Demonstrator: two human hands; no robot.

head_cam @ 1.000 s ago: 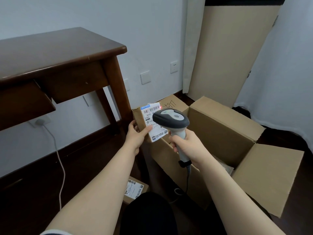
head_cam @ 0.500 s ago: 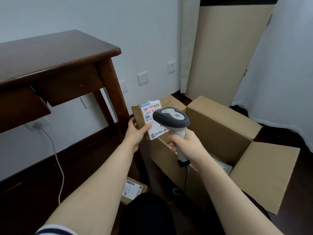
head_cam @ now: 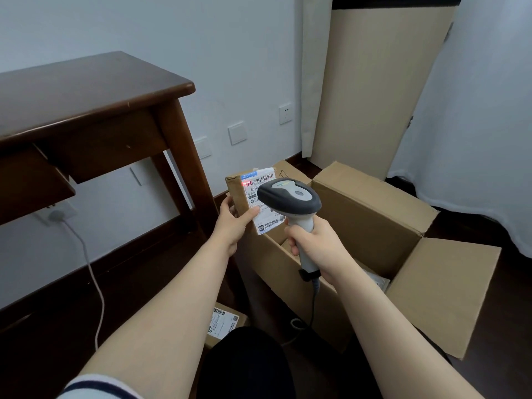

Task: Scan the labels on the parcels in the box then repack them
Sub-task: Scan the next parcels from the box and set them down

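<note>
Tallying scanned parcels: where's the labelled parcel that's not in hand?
Head view, bottom centre: the small parcel lies label-up on the floor, just left of the open cardboard box.

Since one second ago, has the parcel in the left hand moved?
Yes, slightly. The parcel has drifted right, away from the table leg and toward the open box; the left hand holds it.

Your scanner (head_cam: 289, 197) hides part of the label (head_cam: 269, 224) on the held parcel (head_cam: 234, 188); floor parcel (head_cam: 226, 321) partly behind dark fabric (head_cam: 244, 367); table (head_cam: 72, 90) cut off left.
</note>
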